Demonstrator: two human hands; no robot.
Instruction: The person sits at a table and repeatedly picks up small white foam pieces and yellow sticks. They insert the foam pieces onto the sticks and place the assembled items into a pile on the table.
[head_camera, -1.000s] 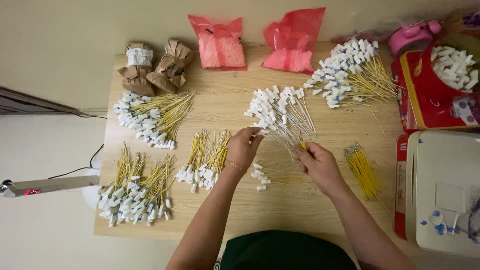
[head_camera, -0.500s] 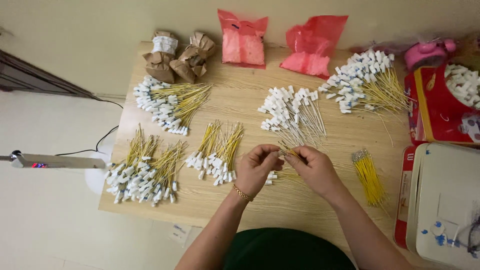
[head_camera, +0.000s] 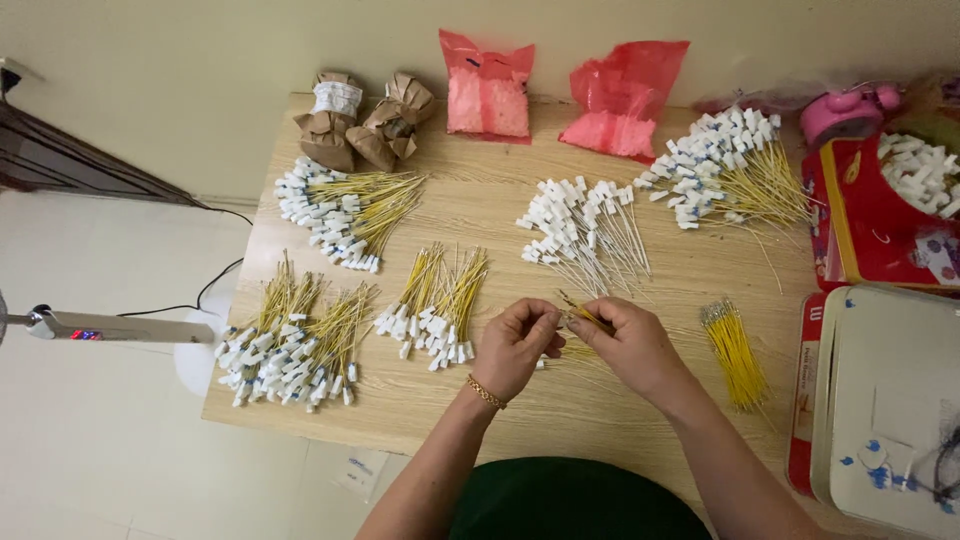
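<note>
My left hand (head_camera: 516, 345) and my right hand (head_camera: 628, 343) meet at the middle of the wooden table (head_camera: 480, 210), fingertips together. Between them is a small bunch of thin yellow wires (head_camera: 583, 316) with white connector ends; my right hand grips the bunch and my left hand pinches a connector at its end. Just left of my left hand lies a small heap of yellow wires with white plugs (head_camera: 437, 305). Beyond my hands lies a pile of white-wired connectors (head_camera: 578, 232). A bare bundle of yellow wires (head_camera: 734, 350) lies to the right of my right hand.
More wire-and-plug heaps lie at front left (head_camera: 290, 345), back left (head_camera: 340, 212) and back right (head_camera: 725, 170). Two brown paper parcels (head_camera: 362, 122) and two red bags (head_camera: 565, 90) stand at the back. A red box of white plugs (head_camera: 895, 205) and a white machine (head_camera: 885, 400) are at the right.
My hands drew back from the white-wired pile toward me and came together at the table's middle with a few yellow wires. The camera view shifted right.
</note>
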